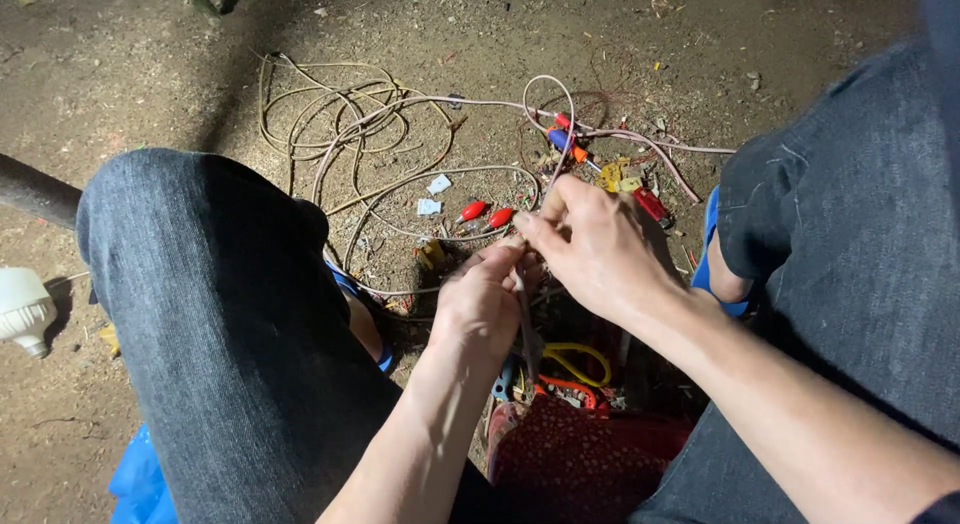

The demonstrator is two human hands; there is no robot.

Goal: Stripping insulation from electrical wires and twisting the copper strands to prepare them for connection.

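Observation:
My left hand (480, 299) and my right hand (595, 244) meet between my knees, both pinching a thin pale wire (545, 104) that loops up and away over the dirt ground. The fingertips touch near two red clip ends (485, 216) lying on the ground. The wire's end is hidden between my fingers. A further stretch of cable hangs down under my left hand.
Tangled beige cable coils (340, 119) lie on the dirt ahead. Small red, blue and yellow connectors (600, 164) are scattered to the right. Yellow-handled pliers (575, 362) and a red patterned bag (575, 454) sit below my hands. A white bulb (22, 309) lies at left.

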